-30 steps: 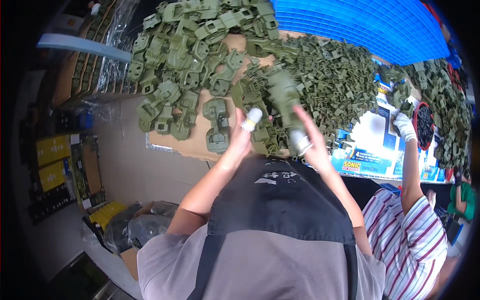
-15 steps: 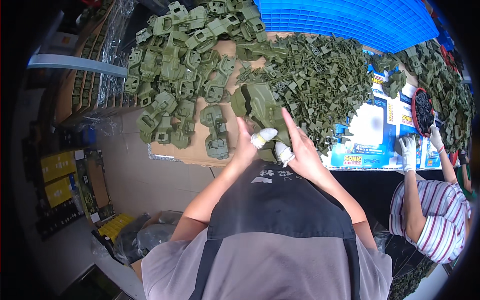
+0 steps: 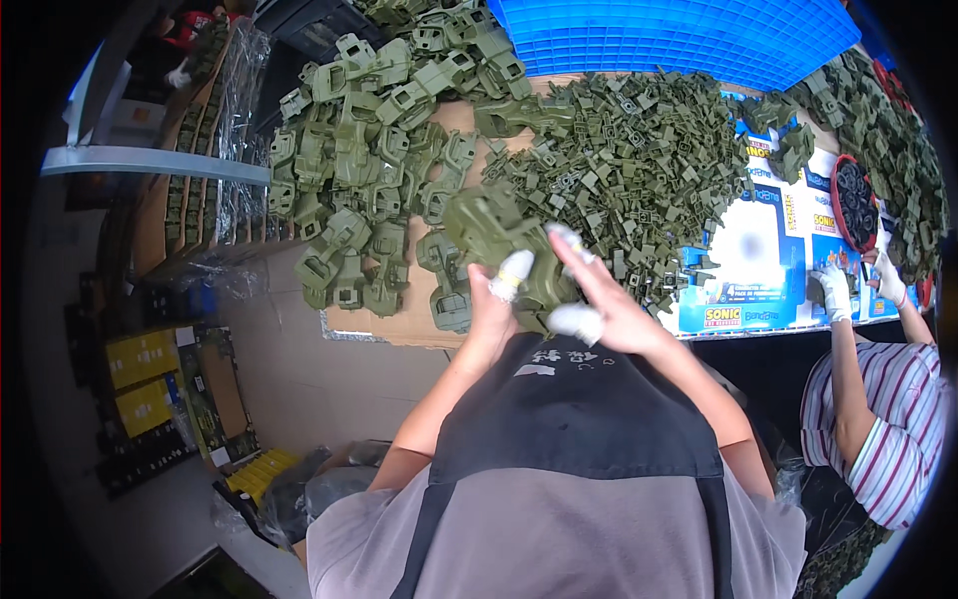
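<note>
Green part [image 3: 489, 222] held nr cardboard [image 3: 394, 324] edge.

Green part [image 3: 484, 228], 1 s ago blurred & upright by R hand [image 3: 627, 311], now sits btwn both hands, top end tipped twd upper L; L hand [image 3: 489, 311] has come onto it, thumb across; R thumb, pointing up 0.5 s ago, now points L, well apart fr. forefinger; co-worker's gloved hands [image 3: 832, 292], one of which was up by the red basin [image 3: 838, 208] 1 s ago, now both below it; striped shirt [image 3: 878, 419] shifted R.
</note>
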{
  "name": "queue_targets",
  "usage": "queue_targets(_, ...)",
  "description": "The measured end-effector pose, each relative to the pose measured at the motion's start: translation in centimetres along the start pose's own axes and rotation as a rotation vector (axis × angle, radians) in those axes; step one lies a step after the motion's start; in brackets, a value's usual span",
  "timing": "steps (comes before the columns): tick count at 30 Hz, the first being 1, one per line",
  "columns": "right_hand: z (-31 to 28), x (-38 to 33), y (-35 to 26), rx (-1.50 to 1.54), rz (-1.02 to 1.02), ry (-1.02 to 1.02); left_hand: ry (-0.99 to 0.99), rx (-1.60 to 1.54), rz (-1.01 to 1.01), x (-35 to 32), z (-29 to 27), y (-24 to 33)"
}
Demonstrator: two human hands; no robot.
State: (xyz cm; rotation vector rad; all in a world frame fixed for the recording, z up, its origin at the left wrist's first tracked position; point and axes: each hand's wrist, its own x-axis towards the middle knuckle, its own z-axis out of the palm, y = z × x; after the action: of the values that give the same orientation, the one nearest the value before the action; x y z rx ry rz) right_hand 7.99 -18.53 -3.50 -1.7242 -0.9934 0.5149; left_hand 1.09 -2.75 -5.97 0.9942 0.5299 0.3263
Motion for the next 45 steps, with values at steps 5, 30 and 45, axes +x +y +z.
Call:
queue_targets(5,1.2,-1.6,2.0,1.242,0.603,0.018,-0.007,-0.073,0.03,0.4,-1.1,-0.8)
queue_targets(30,-1.3,-5.5,3.3,-0.089,0.467,-0.24,-1.071,1.414,-0.065,0.1,1.1,0.6)
queue_targets(45,-0.9,-5.8,3.0,-0.059,0.535,-0.149,-1.143,1.403,-0.19,0.7,0.8,0.0)
